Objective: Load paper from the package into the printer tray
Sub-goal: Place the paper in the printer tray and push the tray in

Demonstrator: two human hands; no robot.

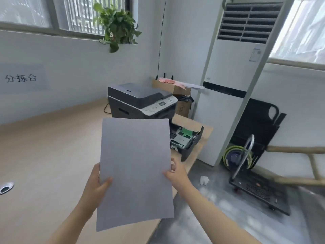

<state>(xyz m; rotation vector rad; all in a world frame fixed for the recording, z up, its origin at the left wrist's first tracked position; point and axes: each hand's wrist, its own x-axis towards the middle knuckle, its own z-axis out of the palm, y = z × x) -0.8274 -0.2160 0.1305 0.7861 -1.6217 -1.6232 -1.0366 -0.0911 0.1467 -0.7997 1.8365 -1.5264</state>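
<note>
I hold a stack of white paper upright in front of me, above the wooden table. My left hand grips its left edge and my right hand grips its right edge. Behind the paper a grey printer stands at the table's far end. Its black paper tray is pulled out and lies on the table to the right of the printer, partly hidden by the paper; green guides show inside it. No paper package is in view.
A white floor-standing air conditioner stands right of the table. Cardboard boxes sit behind the printer. A black hand trolley and a crumpled paper are on the floor at right. A cable hole is in the tabletop at left.
</note>
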